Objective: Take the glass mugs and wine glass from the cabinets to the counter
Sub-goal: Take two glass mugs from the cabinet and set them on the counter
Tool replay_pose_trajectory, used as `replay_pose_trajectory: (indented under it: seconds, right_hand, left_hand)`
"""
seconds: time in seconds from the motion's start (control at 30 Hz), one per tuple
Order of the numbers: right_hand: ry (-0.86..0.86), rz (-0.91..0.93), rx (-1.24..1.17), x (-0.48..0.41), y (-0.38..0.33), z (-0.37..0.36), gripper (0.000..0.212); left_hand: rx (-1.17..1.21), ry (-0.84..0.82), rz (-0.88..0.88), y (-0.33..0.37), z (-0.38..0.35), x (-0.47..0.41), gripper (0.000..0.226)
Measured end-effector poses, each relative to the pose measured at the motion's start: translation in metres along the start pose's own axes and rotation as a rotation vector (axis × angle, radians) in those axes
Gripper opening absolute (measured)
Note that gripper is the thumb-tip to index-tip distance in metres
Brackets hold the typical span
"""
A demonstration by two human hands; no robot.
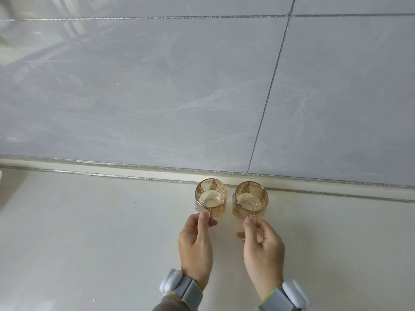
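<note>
Two upright on surface point(89, 232) by wall point(157, 86): left mug point(210, 195), right mug point(251, 198). Left hand point(196, 245) pinching left handle point(207, 212), right hand point(262, 250) pinching right handle point(252, 215). Glass: fragile, slick, probably light; grip handles.

Left mug point(210, 197) and right mug point(251, 201): clear amber-tinted glass, glossy, faceted walls, thin metallic-looking rims. Counter point(89, 232): smooth pale cream, stone-like, soft sheen. Far wall tiles point(157, 97): grey marble-look, highly glossy, reflective. Grout lines point(267, 97): glittery silver. Wristbands point(179, 288): smooth white plastic pods on matt grey straps. Sleeve point(165, 305) at left wrist: brownish knit cloth.
</note>
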State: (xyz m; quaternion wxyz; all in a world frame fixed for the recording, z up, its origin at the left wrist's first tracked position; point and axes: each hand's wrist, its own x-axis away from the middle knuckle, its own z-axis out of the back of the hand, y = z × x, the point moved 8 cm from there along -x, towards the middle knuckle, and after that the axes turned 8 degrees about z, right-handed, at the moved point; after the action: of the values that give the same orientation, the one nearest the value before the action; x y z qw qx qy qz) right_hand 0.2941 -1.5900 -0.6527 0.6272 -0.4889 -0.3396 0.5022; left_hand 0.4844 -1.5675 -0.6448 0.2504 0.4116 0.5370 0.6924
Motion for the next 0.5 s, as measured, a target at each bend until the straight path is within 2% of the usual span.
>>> replay_pose_trajectory:
  seconds: [0.13, 0.27, 0.5]
  right_hand:
    - [0.081, -0.012, 0.044, 0.004, -0.007, 0.016, 0.042]
    - [0.108, 0.084, 0.089, 0.007, -0.032, 0.031, 0.013]
    - [-0.028, 0.364, 0.048, 0.027, -0.113, 0.035, 0.006]
  left_hand:
    - [-0.042, 0.087, -0.010, 0.003, 0.012, 0.007, 0.023]
    - [-0.145, 0.173, -0.066, 0.012, 0.030, 0.012, 0.016]
    - [-0.208, 0.155, -0.186, 0.065, 0.046, 0.058, 0.015]
